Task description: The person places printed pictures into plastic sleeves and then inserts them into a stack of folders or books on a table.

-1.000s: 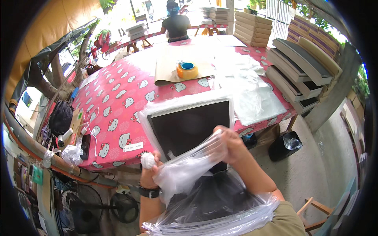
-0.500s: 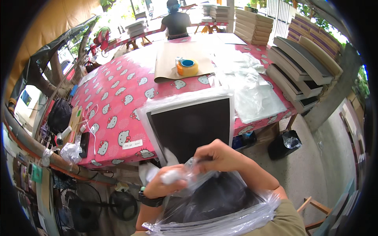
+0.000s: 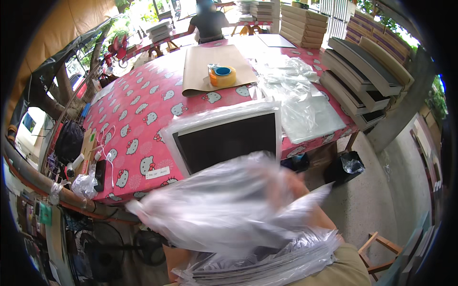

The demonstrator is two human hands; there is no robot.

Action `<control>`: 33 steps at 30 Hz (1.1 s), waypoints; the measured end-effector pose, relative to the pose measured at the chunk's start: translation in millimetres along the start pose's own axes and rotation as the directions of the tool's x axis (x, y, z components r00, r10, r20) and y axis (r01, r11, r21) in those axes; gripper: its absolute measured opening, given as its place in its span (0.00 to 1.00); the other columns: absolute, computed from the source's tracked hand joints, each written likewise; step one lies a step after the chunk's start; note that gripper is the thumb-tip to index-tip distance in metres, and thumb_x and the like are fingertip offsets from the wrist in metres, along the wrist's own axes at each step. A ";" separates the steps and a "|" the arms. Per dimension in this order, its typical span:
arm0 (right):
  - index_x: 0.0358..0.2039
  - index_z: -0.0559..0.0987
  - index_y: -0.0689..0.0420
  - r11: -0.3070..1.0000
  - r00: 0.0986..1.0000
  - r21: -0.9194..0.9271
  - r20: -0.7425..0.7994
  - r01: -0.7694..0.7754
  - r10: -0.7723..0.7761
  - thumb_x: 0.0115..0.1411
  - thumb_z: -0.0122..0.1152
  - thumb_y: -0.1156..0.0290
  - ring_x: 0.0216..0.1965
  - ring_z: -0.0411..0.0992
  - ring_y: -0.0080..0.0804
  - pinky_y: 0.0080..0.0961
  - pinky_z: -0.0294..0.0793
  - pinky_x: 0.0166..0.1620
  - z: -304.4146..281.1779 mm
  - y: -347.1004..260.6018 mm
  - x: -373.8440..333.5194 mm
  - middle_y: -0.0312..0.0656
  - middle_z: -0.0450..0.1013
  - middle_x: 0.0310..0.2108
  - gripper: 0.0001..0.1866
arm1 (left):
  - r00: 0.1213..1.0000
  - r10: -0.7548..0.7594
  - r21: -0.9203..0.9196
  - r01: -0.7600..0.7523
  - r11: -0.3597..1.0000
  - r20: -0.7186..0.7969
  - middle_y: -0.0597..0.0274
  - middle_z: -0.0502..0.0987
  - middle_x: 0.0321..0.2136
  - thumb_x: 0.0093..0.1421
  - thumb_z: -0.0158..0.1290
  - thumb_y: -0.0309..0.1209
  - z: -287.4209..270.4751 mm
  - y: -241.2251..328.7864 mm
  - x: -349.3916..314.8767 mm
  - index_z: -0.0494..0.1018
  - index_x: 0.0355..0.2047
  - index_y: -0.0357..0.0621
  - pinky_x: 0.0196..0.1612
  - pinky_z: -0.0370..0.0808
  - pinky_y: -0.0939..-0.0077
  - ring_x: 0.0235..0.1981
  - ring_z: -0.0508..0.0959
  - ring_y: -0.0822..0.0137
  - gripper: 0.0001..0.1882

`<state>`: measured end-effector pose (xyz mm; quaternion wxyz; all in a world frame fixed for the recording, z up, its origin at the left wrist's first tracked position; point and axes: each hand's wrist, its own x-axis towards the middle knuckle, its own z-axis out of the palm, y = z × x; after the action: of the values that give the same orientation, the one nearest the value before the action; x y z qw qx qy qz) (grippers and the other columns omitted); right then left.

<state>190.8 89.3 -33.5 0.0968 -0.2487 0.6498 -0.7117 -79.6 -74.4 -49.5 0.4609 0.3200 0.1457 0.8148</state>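
Note:
A clear plastic bag (image 3: 210, 205) spreads wide between my two hands, smeared by motion. At its left end my left hand (image 3: 151, 213) is closed on the plastic, partly covered by it. My right hand (image 3: 286, 183) grips the bag's right side; its fingers are blurred behind the film. More clear plastic (image 3: 267, 267) lies layered across my lap. Just beyond the bag, a black panel with a pale frame (image 3: 229, 143), wrapped in clear plastic, leans at the table's near edge. The bag hides its lower part.
On the pink patterned table (image 3: 138, 109) lie brown paper (image 3: 195, 66), a tape roll (image 3: 223, 75) and a pile of clear plastic sheets (image 3: 310, 114). Stacked frames (image 3: 362, 76) stand at right. A black bin (image 3: 343, 167) and a wooden stool (image 3: 379, 250) are on the floor. Another person (image 3: 208, 24) is at the back.
The bunched plastic between my hands has been spread into a wide, billowing bag. My left hand has moved left, my right hand slightly right, and the view has shifted a little.

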 end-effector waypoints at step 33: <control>0.37 0.74 0.58 0.359 0.060 -0.459 -0.679 -0.812 -0.732 0.46 0.56 0.73 0.21 0.65 0.32 0.23 0.62 0.36 -30.8 -53.9 -26.9 0.41 0.70 0.19 0.14 | 0.929 0.140 0.912 -0.295 -0.284 0.344 0.51 0.76 0.31 0.44 0.51 0.21 50.7 -5.2 93.5 0.70 0.41 0.42 0.35 0.71 0.72 0.33 0.77 0.59 0.20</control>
<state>209.1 136.1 11.9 -0.5091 0.3462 0.7777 -0.1267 -77.5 4.4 22.1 -0.1163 0.6173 0.6415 0.4404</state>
